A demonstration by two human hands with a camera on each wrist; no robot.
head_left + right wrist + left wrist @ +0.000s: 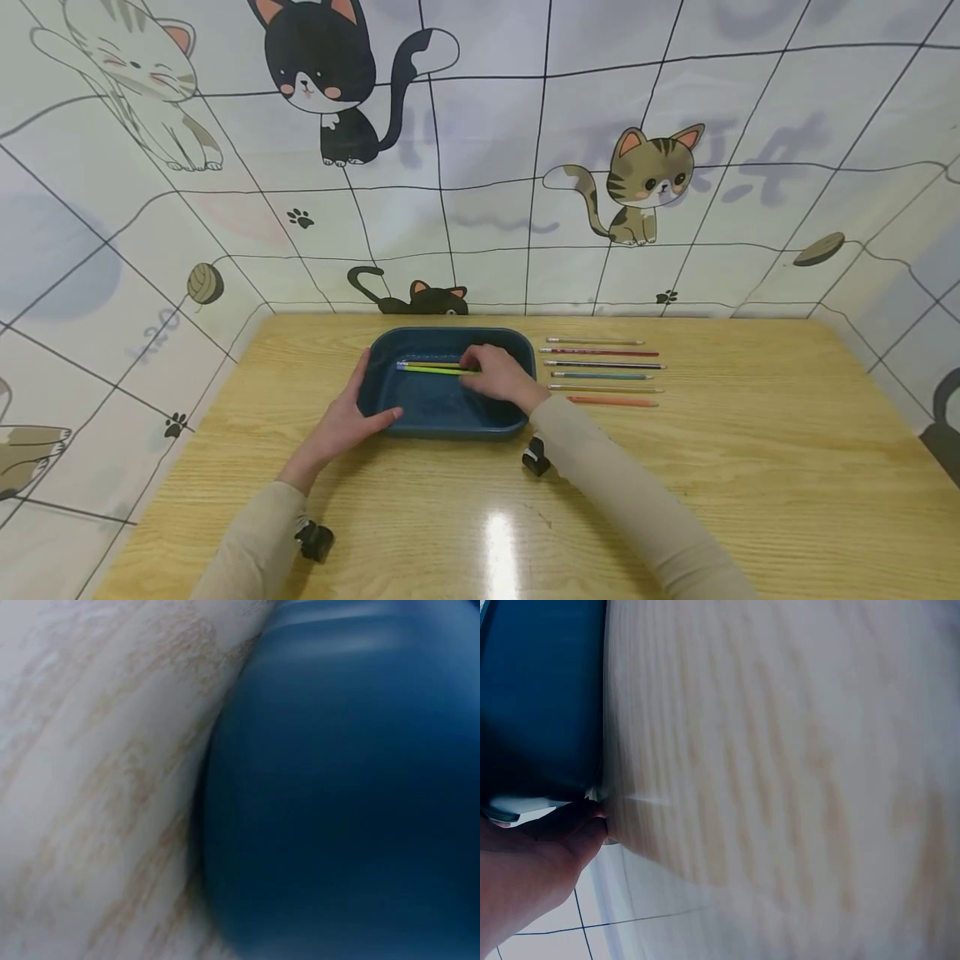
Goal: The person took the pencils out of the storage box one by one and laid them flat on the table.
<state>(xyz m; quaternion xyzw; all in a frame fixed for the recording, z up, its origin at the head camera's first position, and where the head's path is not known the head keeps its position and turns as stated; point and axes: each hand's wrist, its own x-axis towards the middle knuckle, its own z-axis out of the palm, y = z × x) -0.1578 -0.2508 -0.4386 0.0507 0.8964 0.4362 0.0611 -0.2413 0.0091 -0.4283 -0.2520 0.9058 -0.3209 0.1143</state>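
A dark blue rectangular tray [442, 432] sits on the wooden table. My left hand [348, 421] holds its near left corner, thumb over the near rim and fingers along the left side. In the left wrist view, that hand [536, 862] is beside the tray's wall [544, 697]. Inside the tray, my right hand [498, 375] pinches the right end of a few yellow-green pencils [431, 367]; its fingertips are partly hidden. Only the tray's outer wall [337, 787] and the table show in the right wrist view, which is blurred.
Right of the tray, several pencils lie in a roughly parallel column, among them a red pencil [607, 352], a dark pencil [611, 365], a blue pencil [603, 377] and an orange pencil [618, 402]. A cat-print sheet [495, 217] hangs behind the table [420, 517].
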